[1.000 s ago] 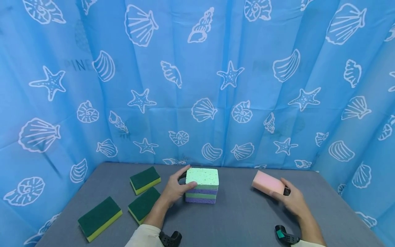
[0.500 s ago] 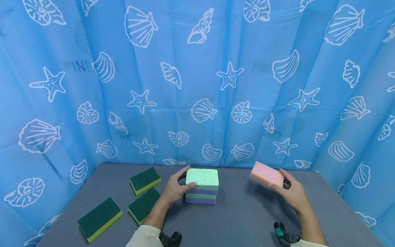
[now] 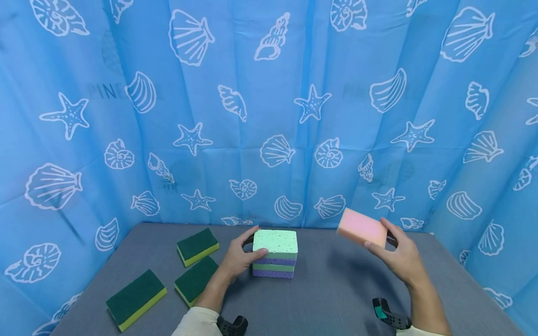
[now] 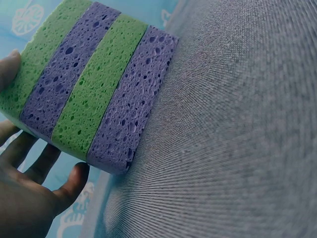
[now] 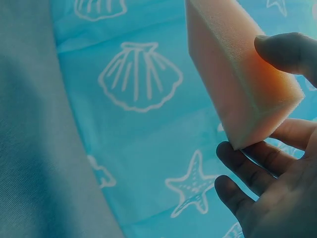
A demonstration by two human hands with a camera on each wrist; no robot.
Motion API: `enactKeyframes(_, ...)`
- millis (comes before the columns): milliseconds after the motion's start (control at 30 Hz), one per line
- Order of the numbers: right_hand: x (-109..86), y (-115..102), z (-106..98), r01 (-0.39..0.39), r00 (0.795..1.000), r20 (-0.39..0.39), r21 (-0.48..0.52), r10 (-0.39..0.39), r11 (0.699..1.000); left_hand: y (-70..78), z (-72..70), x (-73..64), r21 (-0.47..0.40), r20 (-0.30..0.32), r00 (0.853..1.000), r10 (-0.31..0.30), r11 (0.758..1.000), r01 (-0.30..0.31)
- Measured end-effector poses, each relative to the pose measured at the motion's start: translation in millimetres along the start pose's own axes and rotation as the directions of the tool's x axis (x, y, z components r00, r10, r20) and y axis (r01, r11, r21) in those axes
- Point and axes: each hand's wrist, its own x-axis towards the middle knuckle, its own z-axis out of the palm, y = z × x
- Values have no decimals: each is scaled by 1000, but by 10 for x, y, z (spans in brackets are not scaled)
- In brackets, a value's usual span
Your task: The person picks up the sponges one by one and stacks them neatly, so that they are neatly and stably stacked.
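**Bracing and Carrying at Once**

We see the stack [image 3: 275, 242] on the counter [image 3: 328, 298], its four porous sponge layers alternating purple and green, green uppermost. The left hand [image 3: 237, 257] grips the stack's left end, thumb at the front of the top layer and fingers [image 4: 74, 186] at the end and behind. The pink sponge [image 3: 362, 227] is in the air, right of the stack and well apart from it, its shadow [image 3: 363, 273] falling on the counter below. The right hand [image 3: 397, 256] pinches the sponge's near right end between thumb and fingers [image 5: 252, 171]; we cannot tell whether the block is quite level.

In our judgement, the step in hand is to carry the block while the stack is steadied. To do it well, we should pinch just firmly enough to prevent slipping, since foam probably dents easily, and bring the block level before turning it. The bracing thumb and fingers should press evenly, lest the layers slide apart. We should also allow for the block's free left end, which leads and could knock the stack's right side if carried low.
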Motion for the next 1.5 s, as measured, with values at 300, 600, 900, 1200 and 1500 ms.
enactKeyframes(300, -19, -181, -6, 76, 997, -30, -13, -76, 997, -6, -16, 3, 15, -5, 1000, 3, 1000, -3)
enactKeyframes(600, -34, -273, 7, 130, 991, -32, -28, -131, 991, -11, -25, 11, 3, -1, 1000, 6, 1000, -6)
enactKeyframes(900, -11, -444, 46, 218, 975, -29, -12, -218, 976, -10, -9, 9, 11, -11, 1000, 14, 1000, -14)
enactKeyframes(1200, -7, -560, 182, 255, 967, -6, 19, -255, 967, 14, 9, -6, 19, -6, 1000, 6, 1000, -6)
enactKeyframes(1500, 31, -635, 359, 288, 957, 7, 60, -289, 956, 10, 9, 2, 21, -6, 1000, 9, 1000, -8)
